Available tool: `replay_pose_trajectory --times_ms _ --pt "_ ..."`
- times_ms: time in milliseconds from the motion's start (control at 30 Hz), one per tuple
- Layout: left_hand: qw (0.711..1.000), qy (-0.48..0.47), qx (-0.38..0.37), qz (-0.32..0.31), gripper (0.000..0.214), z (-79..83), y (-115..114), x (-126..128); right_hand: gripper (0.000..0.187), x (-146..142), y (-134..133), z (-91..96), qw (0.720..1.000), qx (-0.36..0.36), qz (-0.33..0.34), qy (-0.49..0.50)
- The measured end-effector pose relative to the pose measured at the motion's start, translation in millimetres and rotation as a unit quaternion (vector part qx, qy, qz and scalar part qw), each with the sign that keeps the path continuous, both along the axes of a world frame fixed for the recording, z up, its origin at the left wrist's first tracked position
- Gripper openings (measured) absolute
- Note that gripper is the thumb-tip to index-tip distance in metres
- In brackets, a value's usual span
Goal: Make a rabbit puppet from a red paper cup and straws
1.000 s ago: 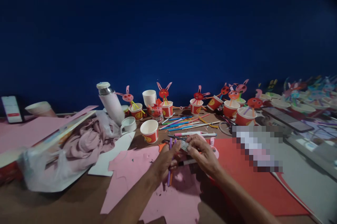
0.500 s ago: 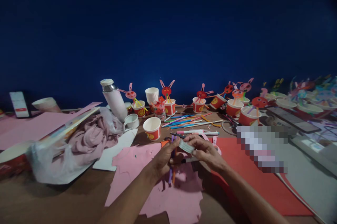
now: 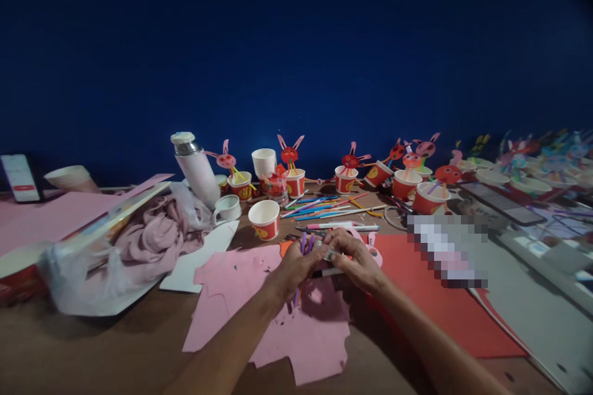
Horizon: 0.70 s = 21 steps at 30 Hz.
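Over the cut pink paper (image 3: 231, 296), both hands meet with fingers closed. My left hand (image 3: 296, 262) grips thin purple sticks (image 3: 304, 242), which poke out above and below the fingers. Fingertips of my right hand (image 3: 354, 259) pinch a small pale piece (image 3: 328, 254) against the left fingertips; most of it is covered. A white-bodied pen (image 3: 328, 272) with a dark end shows just under the fingers; which hand bears it I cannot tell. Beside the right hand lies a pink cut-out (image 3: 374, 253). A bit of orange paper (image 3: 286, 249) is behind the left hand.
Coloured sticks (image 3: 319, 208) and markers (image 3: 340, 225) lie ahead, near an open paper cup (image 3: 264, 220). Cups with rabbit-faced figures (image 3: 295, 183) line the back. On the left are a flask (image 3: 197, 172), mug (image 3: 227, 208) and bagged cloth (image 3: 157, 240); red sheet (image 3: 430, 308) at right.
My hands have drawn closer together, and the pale piece, plainly visible before, is now mostly hidden between the fingers. The whole view has shifted slightly.
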<state>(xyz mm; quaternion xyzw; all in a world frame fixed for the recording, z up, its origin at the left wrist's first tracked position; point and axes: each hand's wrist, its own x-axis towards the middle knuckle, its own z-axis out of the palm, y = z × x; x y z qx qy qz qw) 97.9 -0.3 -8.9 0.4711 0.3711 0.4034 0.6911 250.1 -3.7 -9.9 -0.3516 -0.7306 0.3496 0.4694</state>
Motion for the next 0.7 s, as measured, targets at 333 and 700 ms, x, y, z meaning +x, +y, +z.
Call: replay_pose_trajectory --times_ms 333,700 --pt "0.999 -0.019 -0.048 -0.004 0.041 -3.6 4.2 -3.5 0.012 1.8 -0.3 1.5 0.993 -0.044 0.075 0.077" --pt "0.995 0.064 0.079 0.004 0.040 -5.2 1.7 3.5 0.019 -6.3 -1.0 -5.7 0.995 -0.029 0.014 0.096"
